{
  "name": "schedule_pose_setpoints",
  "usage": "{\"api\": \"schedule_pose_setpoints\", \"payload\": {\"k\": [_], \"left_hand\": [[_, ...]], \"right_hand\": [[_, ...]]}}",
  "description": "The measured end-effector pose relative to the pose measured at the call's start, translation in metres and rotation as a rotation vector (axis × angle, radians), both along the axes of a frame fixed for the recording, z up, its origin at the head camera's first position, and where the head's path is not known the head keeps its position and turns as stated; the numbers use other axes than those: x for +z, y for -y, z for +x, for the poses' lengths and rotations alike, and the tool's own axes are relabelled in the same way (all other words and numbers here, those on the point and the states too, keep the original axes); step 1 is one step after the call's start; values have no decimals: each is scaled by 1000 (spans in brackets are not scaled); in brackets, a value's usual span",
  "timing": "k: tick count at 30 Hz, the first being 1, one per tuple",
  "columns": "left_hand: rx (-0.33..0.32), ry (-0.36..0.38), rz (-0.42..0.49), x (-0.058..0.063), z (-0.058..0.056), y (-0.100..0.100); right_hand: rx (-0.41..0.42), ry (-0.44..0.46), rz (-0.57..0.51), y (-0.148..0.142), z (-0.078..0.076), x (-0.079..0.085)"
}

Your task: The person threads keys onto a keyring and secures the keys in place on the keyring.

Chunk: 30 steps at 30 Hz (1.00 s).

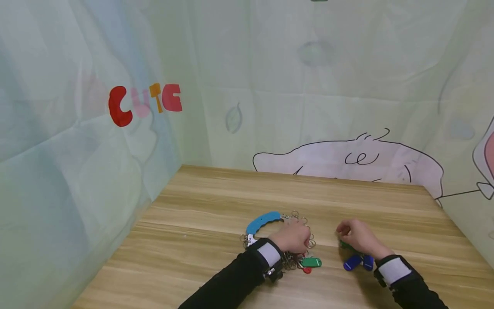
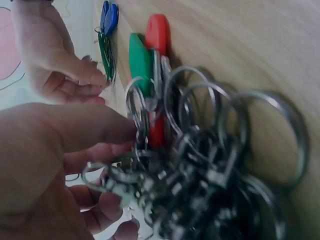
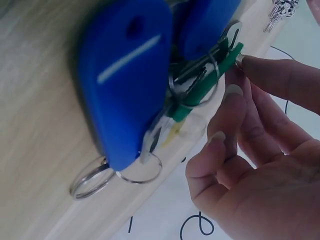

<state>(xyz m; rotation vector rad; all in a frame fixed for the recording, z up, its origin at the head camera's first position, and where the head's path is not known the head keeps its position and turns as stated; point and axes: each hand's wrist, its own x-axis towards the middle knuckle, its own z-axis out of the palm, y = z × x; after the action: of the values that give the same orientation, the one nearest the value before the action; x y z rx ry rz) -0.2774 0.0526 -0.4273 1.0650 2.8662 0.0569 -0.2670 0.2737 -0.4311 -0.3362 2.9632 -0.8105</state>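
the left hand (image 1: pixel 295 237) pinches rings (image 2: pixel 200 185) heaped against its fingers; the right hand (image 1: pixel 359 237) pinches a green tag (image 3: pixel 204 86) at its fingertips, blue tags (image 3: pixel 125 85) just beside.

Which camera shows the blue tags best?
The right wrist view: the blue tags loom largest there, though cut by the top edge. The head view shows both small near the right hand; the left wrist view, small near the top.

silvery rings (image 2: pixel 215 175) bunched beside green tag (image 2: pixel 140 61)
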Motion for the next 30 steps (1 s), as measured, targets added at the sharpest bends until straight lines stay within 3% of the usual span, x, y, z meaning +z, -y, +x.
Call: {"api": "schedule_pose_setpoints", "payload": {"k": [4, 7, 11, 15, 20, 23, 30], "left_hand": [[25, 34, -12, 1, 3, -4], [29, 85, 48, 1, 2, -3], [4, 161, 215, 1, -3, 2], [16, 292, 393, 4, -6, 10], [27, 412, 538, 5, -5, 19], [27, 406, 581, 2, -4, 22], [74, 355, 698, -4, -5, 21]], "right_hand": [[-5, -11, 14, 2, 2, 0], [5, -24, 29, 4, 4, 4], [9, -58, 42, 6, 7, 9], [5, -78, 42, 9, 10, 14], [30, -31, -60, 16, 10, 19], [52, -8, -116, 19, 10, 17], [34, -54, -119, 25, 9, 17]]}}
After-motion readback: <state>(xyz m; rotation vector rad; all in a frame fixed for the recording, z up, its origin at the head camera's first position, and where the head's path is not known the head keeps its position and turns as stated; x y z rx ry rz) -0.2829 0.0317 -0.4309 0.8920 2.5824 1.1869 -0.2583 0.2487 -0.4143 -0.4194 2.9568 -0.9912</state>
